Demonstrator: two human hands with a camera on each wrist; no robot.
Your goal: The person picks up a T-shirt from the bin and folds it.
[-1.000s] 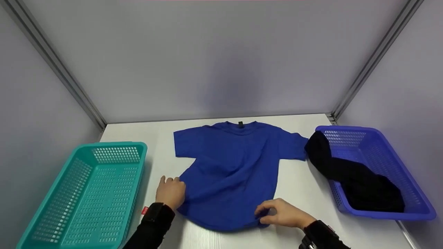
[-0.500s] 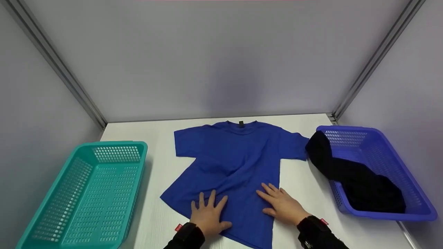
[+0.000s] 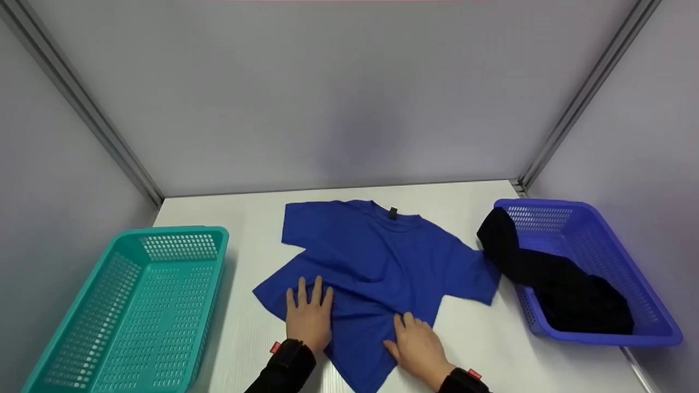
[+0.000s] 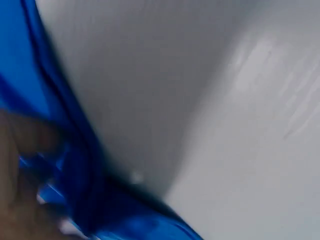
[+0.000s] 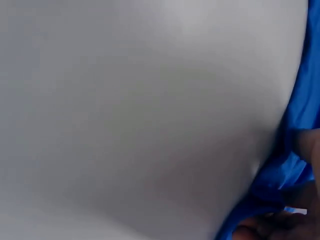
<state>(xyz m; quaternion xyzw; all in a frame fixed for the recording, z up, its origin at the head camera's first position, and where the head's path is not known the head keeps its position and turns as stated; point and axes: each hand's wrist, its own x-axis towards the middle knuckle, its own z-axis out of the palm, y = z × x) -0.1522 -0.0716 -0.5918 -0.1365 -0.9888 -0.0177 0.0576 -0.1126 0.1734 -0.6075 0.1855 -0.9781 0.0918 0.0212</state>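
A blue T-shirt (image 3: 382,262) lies spread on the white table (image 3: 469,349), turned so its collar points to the back right. My left hand (image 3: 307,314) lies flat with straight fingers on the shirt's lower left part. My right hand (image 3: 416,345) presses flat on the hem near the front. Both wrist views are blurred; the left wrist view shows blue cloth (image 4: 60,165) under the hand, and the right wrist view shows blue cloth (image 5: 295,165) at its right edge.
A teal basket (image 3: 131,305) stands at the left. A blue basket (image 3: 590,267) at the right holds a black garment (image 3: 551,278) that hangs over its near left rim. Grey walls close the back and sides.
Both hands went from gripping the hem to lying flat on the shirt. They have since shifted left and nearer, and the shirt has turned clockwise, its right sleeve swinging toward the front.
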